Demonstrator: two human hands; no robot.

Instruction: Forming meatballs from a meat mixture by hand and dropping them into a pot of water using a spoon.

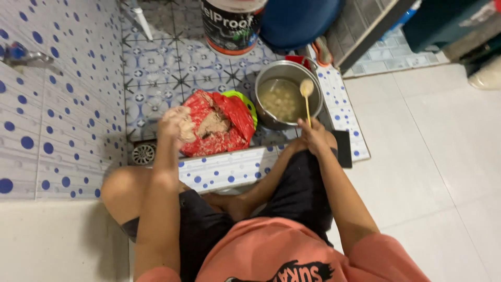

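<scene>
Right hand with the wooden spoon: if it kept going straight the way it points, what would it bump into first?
Probably the metal pot. The right hand holds a wooden spoon that points forward over the pot's pale, lumpy broth. How high the spoon sits above it is hard to judge.

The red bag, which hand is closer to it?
Left. The left hand, holding a lump of paste, is right at the edge of the red bag. The right hand holds a wooden spoon over the pot, apart from the bag.

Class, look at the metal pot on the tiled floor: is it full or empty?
Partly full. The metal pot stands upright holding cloudy liquid with pale lumps, below the rim. The right hand holds a wooden spoon over it.
</scene>
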